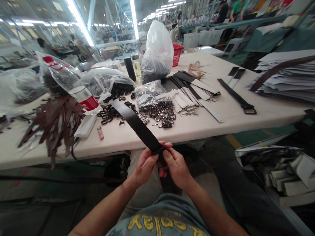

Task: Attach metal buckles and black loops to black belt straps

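Black, smooth-faced strap (139, 124): I find it in both hands above the lap, at the near edge of the bench (187, 128). Clock positions are taken from the hands, twelve being straight ahead. The left hand (145, 165) has its fingers closed around the strap's near end. The right hand (176, 166) grips the same end, thumb pressed on top; the two hands are just beside each other. The free length rises toward half past ten, its tip over the bench. Fingers partly hide the gripped end, so I cannot tell how it is finished.

On the bench I record loose metal buckles (161, 113) heaped at twelve and black loops (107, 112) at ten. Pink snips (100, 132) lie at half past nine, with brown strips (55, 119) beyond them, some hanging over the edge. Pale and black strap pieces (182, 101) lie at one. A separate buckled strap (232, 92) lies at two; farther along that line I note a stack of sheets (286, 75).
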A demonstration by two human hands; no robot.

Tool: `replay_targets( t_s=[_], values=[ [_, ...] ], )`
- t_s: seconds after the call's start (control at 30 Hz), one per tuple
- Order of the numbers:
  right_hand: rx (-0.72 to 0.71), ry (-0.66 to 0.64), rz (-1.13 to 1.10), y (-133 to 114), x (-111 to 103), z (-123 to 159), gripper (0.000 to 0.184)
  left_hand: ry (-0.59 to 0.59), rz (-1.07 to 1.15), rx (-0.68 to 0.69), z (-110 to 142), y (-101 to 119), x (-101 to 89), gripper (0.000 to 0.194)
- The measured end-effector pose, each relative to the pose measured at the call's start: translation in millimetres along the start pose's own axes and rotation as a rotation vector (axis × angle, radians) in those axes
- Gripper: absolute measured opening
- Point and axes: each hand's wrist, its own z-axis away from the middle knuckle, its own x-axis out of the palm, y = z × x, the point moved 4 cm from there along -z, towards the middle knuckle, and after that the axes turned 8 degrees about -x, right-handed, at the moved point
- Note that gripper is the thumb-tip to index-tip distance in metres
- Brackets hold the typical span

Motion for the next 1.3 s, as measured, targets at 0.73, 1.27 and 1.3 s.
replay_targets(
  t_s=[0.73,1.27,1.3],
  values=[
    [-0.144,-0.102,0.260,-12,-2,3,0.036,0.126,-0.096,-0.020,-3,1,6.6,0.053],
    [-0.146,0.579,1.096,-165,-227,-103,0.043,-0.098,-0.670,0.164,-7,-80,-6.1,0.038],
    [-0.121,0.621,1.163,-168,-242,-107,0.042,-0.113,-0.661,0.141,-11,-83,-5.5,0.038]
  ],
)
